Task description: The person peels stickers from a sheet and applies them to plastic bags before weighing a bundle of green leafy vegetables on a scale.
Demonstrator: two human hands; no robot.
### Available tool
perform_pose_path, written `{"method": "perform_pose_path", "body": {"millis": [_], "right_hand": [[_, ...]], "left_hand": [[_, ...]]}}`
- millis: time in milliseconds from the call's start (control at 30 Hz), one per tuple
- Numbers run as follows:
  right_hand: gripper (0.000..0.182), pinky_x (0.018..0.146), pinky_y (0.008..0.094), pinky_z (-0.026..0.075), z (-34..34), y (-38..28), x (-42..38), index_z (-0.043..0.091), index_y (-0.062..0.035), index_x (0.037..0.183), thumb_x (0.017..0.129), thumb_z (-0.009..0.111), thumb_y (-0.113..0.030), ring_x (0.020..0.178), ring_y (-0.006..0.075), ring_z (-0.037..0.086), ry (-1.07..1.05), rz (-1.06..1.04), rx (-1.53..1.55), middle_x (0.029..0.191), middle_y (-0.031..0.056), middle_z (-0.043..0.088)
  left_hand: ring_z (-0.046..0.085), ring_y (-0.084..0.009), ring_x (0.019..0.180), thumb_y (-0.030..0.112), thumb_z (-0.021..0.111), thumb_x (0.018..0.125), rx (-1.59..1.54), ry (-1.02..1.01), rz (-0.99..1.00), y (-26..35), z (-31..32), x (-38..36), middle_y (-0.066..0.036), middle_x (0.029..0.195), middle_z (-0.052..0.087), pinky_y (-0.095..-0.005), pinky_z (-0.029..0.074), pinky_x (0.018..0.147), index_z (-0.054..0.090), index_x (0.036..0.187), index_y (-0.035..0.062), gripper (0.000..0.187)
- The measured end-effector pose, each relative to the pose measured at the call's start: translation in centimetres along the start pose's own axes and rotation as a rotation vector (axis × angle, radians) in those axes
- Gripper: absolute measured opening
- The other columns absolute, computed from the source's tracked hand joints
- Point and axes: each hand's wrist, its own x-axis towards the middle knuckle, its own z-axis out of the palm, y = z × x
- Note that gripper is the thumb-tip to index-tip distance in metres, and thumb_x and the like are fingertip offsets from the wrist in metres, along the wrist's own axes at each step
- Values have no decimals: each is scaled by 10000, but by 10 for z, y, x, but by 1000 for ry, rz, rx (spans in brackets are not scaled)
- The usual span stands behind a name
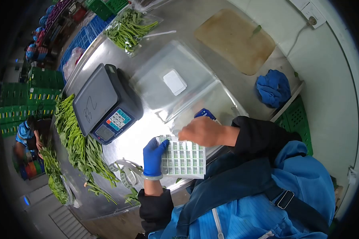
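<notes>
My left hand point(153, 157), in a blue glove, grips the left edge of a white sheet of small green-printed labels point(184, 158). Bare and with its fingers pressed together, my right hand point(201, 132) is at the sheet's top edge; whatever its fingertips hold is too small to make out. Just behind it a dark blue object point(204, 114) lies on clear plastic bags point(151, 71). A small stack of white cards point(174, 82) rests on those bags. To the left is a grey digital scale point(95, 99) with nothing on its pan.
Leafy green stems point(73, 139) lie left of the scale, and a bagged bunch point(129, 30) at the back. A brown board point(235, 42) and blue cloth point(273, 88) are at the right. A co-worker point(26, 133) is at far left, near green crates point(44, 93).
</notes>
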Motion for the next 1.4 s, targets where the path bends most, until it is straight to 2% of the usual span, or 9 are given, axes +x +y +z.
{"method": "perform_pose_path", "body": {"millis": [167, 267, 367, 467, 700, 933, 1033, 1167, 1400], "right_hand": [[208, 596, 308, 446, -17, 43, -10, 557, -27, 951, 942, 604, -230, 623, 153, 566, 356, 591, 648, 714, 91, 618], [227, 605, 306, 445, -8, 69, -48, 561, -15, 944, 930, 625, -232, 645, 132, 564, 102, 880, 558, 690, 85, 608], [230, 595, 308, 443, 15, 75, -74, 561, -8, 926, 916, 642, -223, 625, 138, 559, 18, 922, 494, 685, 92, 608], [260, 605, 346, 455, 40, 77, -76, 581, -4, 914, 883, 677, -244, 645, 190, 600, 72, 947, 482, 714, 121, 635], [228, 661, 436, 472, 58, 94, -68, 581, 0, 857, 836, 688, -200, 723, 359, 627, -8, 857, -129, 794, 183, 652], [211, 538, 208, 419, -21, 70, -49, 625, -18, 938, 857, 721, -188, 640, 40, 539, 29, 992, 870, 747, 10, 631], [211, 543, 195, 416, -50, 49, -40, 629, -17, 934, 862, 716, -195, 641, 35, 552, -21, 900, 1040, 758, 14, 643], [183, 543, 239, 433, -16, 69, -47, 635, -23, 933, 835, 717, -154, 628, 66, 568, -70, 937, 815, 735, 40, 650], [154, 569, 387, 464, 54, 104, -72, 581, -38, 893, 815, 684, -123, 662, 234, 658, -61, 792, 69, 719, 131, 655]], "left_hand": [[608, -98, 758, 100, 680, 864, 309, -4, 29, -60, -70, 37, -34, 878, 685, -243, 483, 724, 633, 1098, -18, 266], [614, -137, 773, 107, 719, 831, 652, 73, 38, -106, -110, 49, -74, 914, 673, -276, 492, 725, 578, 1193, 7, 401], [602, -325, 993, 153, 776, 758, 1215, 505, 539, -83, -82, 36, -169, 1119, 622, -433, 479, 840, 569, 1211, 59, 507], [613, -284, 977, -3, 698, 768, 668, 320, 594, -95, -37, 40, -130, 1057, 647, -378, 480, 832, 627, 1093, 44, 336], [593, -321, 890, 130, 816, 626, 857, -397, 747, -119, 54, 48, -112, 966, 628, -399, 482, 784, 678, 889, 76, 301], [645, -184, 802, 30, 667, 828, 298, -417, 313, -132, 39, 71, -75, 874, 683, -296, 495, 753, 705, 884, 20, 68], [545, -97, 702, 94, 546, 903, 25, -15, 126, -102, 17, 94, -14, 802, 628, -242, 439, 646, 688, 952, 13, 171], [537, -96, 771, 54, 494, 871, -382, 604, 361, -48, -5, 101, -24, 880, 623, -229, 405, 712, 645, 955, 59, 173], [575, -254, 753, 93, 755, 702, 510, -280, 689, -112, 45, 61, -94, 853, 609, -335, 464, 753, 647, 902, 74, 228]]}}
